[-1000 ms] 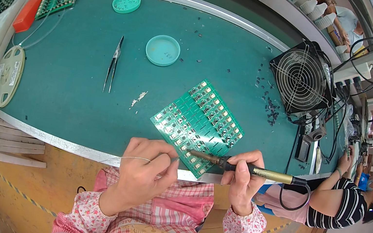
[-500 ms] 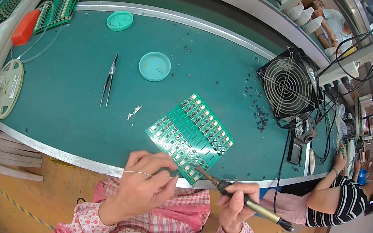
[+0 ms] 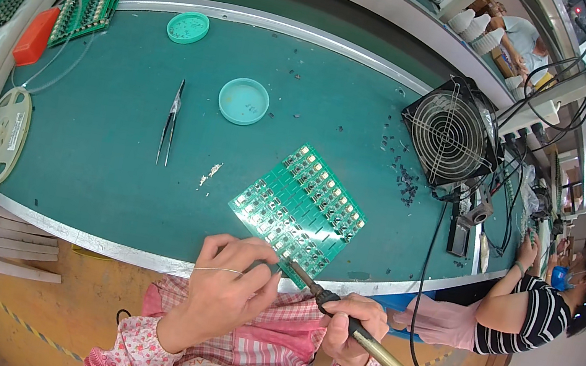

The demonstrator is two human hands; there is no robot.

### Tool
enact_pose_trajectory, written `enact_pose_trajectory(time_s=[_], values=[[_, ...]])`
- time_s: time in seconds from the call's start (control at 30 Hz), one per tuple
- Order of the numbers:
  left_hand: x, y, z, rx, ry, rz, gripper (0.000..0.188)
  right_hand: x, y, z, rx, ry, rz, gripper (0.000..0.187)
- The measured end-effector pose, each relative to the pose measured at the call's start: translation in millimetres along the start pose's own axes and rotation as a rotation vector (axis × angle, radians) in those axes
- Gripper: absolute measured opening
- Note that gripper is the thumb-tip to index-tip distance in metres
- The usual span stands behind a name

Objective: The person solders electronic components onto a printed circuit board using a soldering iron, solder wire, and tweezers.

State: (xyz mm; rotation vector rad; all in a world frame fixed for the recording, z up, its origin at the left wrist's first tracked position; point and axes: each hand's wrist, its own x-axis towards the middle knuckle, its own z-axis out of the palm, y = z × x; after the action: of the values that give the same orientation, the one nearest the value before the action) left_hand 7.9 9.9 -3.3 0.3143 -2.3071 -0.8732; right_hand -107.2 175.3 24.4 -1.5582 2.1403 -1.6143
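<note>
Green rectangular circuit panel (image 3: 309,205) lay on the tabletop (image 3: 107,136). Right grip (image 3: 366,315), wrapped round black-and-gold soldering iron (image 3: 381,351), sat off panel's near corner, iron slanting far-left to it. Left grip (image 3: 226,284), nearer, pinched thin silvery wire (image 3: 220,270).

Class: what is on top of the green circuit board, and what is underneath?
The circuit board carries rows of pale and dark components; the soldering iron tip is over its near edge. Its underside and anything beneath are covered, unseen.
</note>
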Motion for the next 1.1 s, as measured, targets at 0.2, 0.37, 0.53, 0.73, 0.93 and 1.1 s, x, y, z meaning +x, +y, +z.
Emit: enact_pose_trajectory(time_s=[0.2,0.37,0.53,0.73,0.93,1.1], values=[[-3,-1,2,0.017,-0.001,0.002,0.019,0,1,3,-0.023,-0.016,-0.033,0.01],[-1,0,2,0.031,0.014,0.004,0.019,-3,3,4,-0.066,-0.04,-0.146,0.019],[-3,-2,-1,0.031,-0.003,-0.012,0.018,4,-6,2,-0.26,-0.25,-0.34,0.03],[-2,-1,0,0.032,-0.015,-0.006,0.018,-8,-2,7,-0.417,-0.247,-0.468,0.028],[-4,-2,0,0.036,-0.023,-0.004,0.016,-6,-4,7,-0.401,-0.232,-0.415,0.025],[-4,-2,1,0.027,-0.005,0.014,0.015,-3,1,-5,-0.096,-0.114,-0.184,0.016]])
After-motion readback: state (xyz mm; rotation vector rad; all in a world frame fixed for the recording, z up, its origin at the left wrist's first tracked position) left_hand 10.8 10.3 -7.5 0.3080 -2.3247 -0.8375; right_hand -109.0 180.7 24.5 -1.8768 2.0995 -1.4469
